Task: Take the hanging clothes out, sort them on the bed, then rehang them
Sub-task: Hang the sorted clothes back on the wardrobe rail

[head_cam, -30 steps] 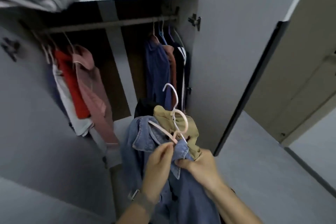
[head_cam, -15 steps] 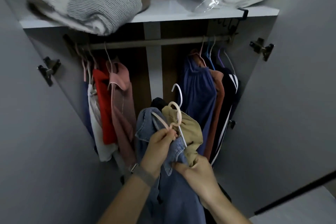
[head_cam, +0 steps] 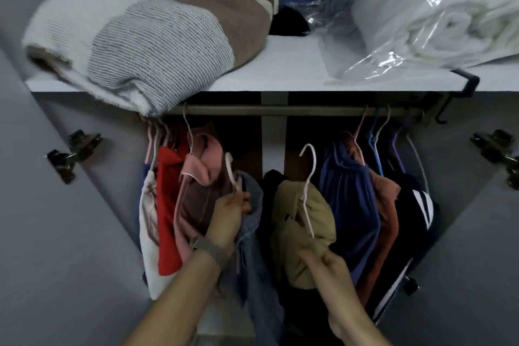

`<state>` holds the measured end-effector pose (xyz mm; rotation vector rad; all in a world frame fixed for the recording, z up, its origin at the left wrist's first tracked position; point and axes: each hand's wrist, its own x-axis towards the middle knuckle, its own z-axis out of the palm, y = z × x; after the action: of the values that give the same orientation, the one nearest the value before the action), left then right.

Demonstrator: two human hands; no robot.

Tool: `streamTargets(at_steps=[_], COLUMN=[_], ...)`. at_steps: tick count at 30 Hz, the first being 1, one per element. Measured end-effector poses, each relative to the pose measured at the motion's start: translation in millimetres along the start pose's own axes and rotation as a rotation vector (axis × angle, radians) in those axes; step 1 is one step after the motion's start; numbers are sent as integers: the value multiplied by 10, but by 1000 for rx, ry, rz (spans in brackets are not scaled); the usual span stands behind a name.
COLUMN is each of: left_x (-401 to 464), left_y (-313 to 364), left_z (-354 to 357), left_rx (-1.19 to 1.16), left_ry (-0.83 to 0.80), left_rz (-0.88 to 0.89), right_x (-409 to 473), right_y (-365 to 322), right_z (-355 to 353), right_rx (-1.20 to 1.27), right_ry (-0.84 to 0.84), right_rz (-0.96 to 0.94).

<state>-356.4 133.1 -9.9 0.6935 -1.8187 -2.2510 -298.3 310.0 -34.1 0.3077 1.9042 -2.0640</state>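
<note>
here left hand [head_cam: 228, 216] grips denim garment's [head_cam: 254, 247] hanger [head_cam: 233, 174].

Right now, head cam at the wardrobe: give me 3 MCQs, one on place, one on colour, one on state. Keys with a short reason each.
1. Where is the striped folded blanket?
A. on the shelf above the rail
B. hung on the rail
C. on the wardrobe floor

2. What colour is the garment on the white hanger by the right hand?
A. red
B. khaki
C. white

3. What state is the hook of the pale hanger in the left hand in?
A. hooked on the rail
B. off the rail, held up
C. lying on the shelf

Answers:
1 A: it lies on the shelf, overhanging the front edge.
2 B: the cloth under that hanger is tan.
3 B: its hook ends well below the rail, gripped by the left hand.
</note>
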Motion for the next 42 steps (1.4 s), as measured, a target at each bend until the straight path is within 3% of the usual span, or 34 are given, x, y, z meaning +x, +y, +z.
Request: streamTargets(at_steps=[7,13,19,29,37,42], left_x=[1030,1779,2214,2500,1661,841], left_y=[864,1159,925,799,573,278], left_z=[-347,-331,-466,-617,-1146,-1524], left_rx=[59,590,818,840,637,520], left_ry=[67,34,80,117,7,17], left_rz=[95,225,213,223,290,171], right_x=[501,676,622,603,681,986], right_y=[-441,-585,-568,-322,-357,-655], right_z=[3,208,223,315,674,1213], right_rx=[-16,-5,23,-68,-157,-86], right_ry=[37,42,63,78,13,-7], right_rz=[-58,-98,-112,-76,-95,-187])
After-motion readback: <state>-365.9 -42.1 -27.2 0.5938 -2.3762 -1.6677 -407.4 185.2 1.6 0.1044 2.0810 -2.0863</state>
